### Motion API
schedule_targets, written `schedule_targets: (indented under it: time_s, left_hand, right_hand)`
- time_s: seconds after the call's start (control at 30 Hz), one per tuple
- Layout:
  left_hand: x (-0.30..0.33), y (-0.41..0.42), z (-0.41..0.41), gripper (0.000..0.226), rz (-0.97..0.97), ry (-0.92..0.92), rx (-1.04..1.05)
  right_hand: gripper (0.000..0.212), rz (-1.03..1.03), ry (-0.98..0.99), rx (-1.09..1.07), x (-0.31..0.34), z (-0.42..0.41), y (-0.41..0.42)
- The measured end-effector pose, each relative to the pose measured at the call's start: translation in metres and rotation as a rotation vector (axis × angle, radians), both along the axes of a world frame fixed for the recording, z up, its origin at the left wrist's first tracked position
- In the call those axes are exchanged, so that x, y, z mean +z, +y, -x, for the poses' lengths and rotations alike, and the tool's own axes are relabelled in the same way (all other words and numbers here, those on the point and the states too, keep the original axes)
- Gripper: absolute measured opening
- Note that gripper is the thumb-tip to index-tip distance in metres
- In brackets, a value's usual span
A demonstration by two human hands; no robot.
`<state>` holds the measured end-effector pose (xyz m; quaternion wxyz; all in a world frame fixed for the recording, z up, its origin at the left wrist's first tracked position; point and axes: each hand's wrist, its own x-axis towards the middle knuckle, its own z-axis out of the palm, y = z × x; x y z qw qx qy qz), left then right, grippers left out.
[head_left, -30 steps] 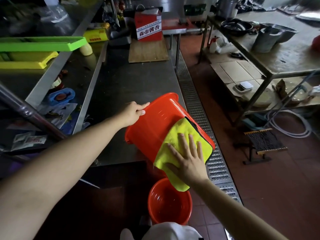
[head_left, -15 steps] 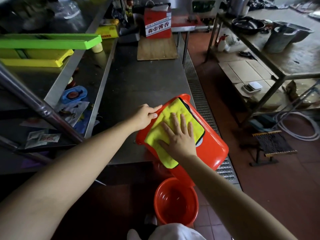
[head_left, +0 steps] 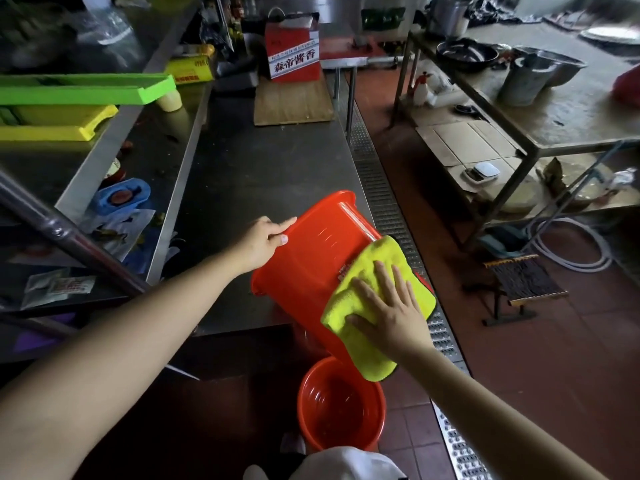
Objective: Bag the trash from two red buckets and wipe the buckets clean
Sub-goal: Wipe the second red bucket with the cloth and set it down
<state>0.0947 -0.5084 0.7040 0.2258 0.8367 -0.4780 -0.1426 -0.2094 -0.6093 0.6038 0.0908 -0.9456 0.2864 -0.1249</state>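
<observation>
Now flat right hand [head_left: 388, 306] atop yellow cloth [head_left: 377, 292] on left-hand [head_left: 259, 242]-gripped tilted bucket [head_left: 311, 258].

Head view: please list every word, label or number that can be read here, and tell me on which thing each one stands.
"森帝酱香": large dark characters on the white band of the red box at the far end of the steel counter.
Small line above those characters: too small to read.
Yellow box: red print, blurred.
Tilted red bucket: sticker by the yellow cloth, unreadable.
Sachets on the lower shelf: print unreadable.
</observation>
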Motion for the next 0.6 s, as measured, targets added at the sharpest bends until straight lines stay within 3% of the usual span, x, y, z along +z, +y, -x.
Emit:
schedule_targets:
  time_s: [0.33, 0.6]
  left_hand:
    - [-0.012, 0.011, -0.001, 0.042, 0.069, -0.075, 0.025]
    - [-0.017, 0.015, 0.005, 0.042, 0.092, -0.109, 0.049]
  right_hand:
    - [0.077, -0.129, 0.064, 0.007, 0.055, -0.146, -0.017]
    - [0.073, -0.115, -0.092, -0.047, 0.012, -0.014, -0.015]
